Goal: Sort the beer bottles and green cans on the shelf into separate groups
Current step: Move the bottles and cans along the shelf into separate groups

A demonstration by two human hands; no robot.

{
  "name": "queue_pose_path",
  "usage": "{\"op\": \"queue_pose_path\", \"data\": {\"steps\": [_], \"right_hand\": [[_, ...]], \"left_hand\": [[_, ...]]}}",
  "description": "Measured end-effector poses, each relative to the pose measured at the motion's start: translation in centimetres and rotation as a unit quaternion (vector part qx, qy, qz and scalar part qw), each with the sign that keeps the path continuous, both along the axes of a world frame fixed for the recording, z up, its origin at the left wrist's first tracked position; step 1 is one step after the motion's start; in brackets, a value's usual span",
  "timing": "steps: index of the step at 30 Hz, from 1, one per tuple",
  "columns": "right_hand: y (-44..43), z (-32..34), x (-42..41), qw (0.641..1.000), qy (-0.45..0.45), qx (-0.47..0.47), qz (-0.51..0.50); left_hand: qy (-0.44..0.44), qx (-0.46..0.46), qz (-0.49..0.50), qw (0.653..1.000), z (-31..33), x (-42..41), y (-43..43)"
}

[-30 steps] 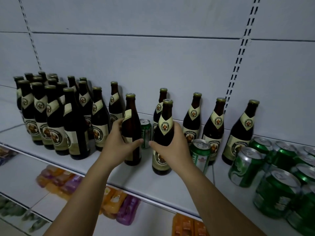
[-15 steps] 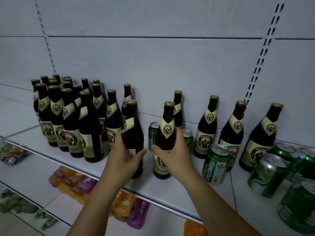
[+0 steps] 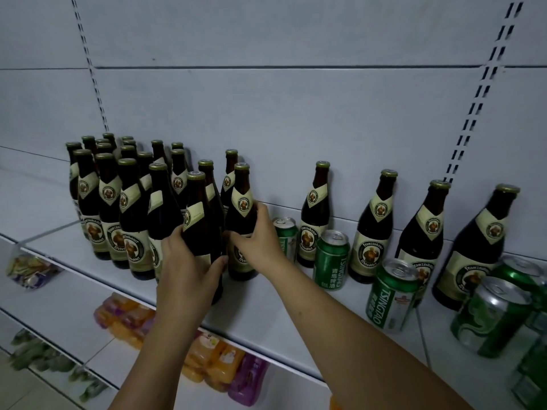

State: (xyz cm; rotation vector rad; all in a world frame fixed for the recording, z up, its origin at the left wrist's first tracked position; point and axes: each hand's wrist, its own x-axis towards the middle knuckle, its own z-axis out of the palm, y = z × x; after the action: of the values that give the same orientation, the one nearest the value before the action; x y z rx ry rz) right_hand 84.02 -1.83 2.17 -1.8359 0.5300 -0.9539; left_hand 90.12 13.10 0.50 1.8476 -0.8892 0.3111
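Near the front edge of the shelf (image 3: pixel 245 321), your left hand (image 3: pixel 189 261) curls round one beer bottle (image 3: pixel 197 214); your right hand (image 3: pixel 257 241) grips a second bottle (image 3: pixel 241 208) just behind. Slide both upright against the bottle cluster (image 3: pixel 118 208) at the left end. Green cans (image 3: pixel 331 258) and back-row bottles (image 3: pixel 370 253) stand mixed toward the right.

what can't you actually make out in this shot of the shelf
Head view:
Back rows of the bottle cluster: hidden by the bottles ahead, uncountable.
Green cans at far right: cut off by the frame edge.
Nearest bottle: main label covered by the left hand gripping it.
Small can: partly behind the right hand, which grips a second bottle.
Lower-shelf packets: blurred, unreadable.
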Motion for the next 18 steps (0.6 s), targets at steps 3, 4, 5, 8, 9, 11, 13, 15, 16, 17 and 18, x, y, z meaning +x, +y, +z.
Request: {"op": "queue_pose_path", "data": {"steps": [3, 4, 5, 8, 9, 11, 13, 15, 16, 17, 18], "right_hand": [[-0.5, 0.4, 0.8, 1.000, 0.017, -0.002, 0.010], [-0.5, 0.5, 0.9, 1.000, 0.016, -0.004, 0.009], [-0.7, 0.6, 1.0, 1.000, 0.016, -0.006, 0.007], [-0.7, 0.4, 1.0, 1.000, 0.011, -0.012, 0.006], [-0.6, 0.4, 1.0, 1.000, 0.016, -0.019, 0.000], [-0.2, 0.4, 0.8, 0.999, 0.020, -0.034, -0.016], [0.3, 0.8, -0.1, 0.998, 0.025, -0.049, -0.027], [0.6, 1.6, -1.6, 0.996, 0.031, -0.066, -0.042], [0.7, 1.8, -2.4, 0.995, 0.024, -0.077, -0.050], [0.8, 1.8, -3.3, 0.994, 0.015, -0.090, -0.057], [0.9, 1.9, -4.2, 0.993, 0.006, -0.104, -0.062]], "left_hand": [[-0.004, 0.002, 0.010, 1.000, 0.0, 0.1, -0.3], [-0.005, 0.001, 0.011, 1.000, 0.0, 0.2, -0.4], [-0.007, 0.001, 0.012, 1.000, 0.1, 0.2, -0.5], [-0.009, 0.005, 0.014, 1.000, 0.1, 0.1, -0.5], [-0.009, 0.004, 0.016, 1.000, 0.1, 0.0, -0.5], [-0.010, 0.001, 0.017, 1.000, 0.0, -0.2, -0.3], [-0.007, -0.004, 0.011, 1.000, -0.1, -0.3, -0.3], [0.001, -0.011, 0.005, 1.000, -0.3, -0.4, -0.4], [0.003, -0.016, 0.006, 1.000, -0.3, -0.6, -0.4], [0.004, -0.019, 0.010, 1.000, -0.4, -0.7, -0.5], [0.006, -0.023, 0.015, 1.000, -0.5, -0.8, -0.5]]}}
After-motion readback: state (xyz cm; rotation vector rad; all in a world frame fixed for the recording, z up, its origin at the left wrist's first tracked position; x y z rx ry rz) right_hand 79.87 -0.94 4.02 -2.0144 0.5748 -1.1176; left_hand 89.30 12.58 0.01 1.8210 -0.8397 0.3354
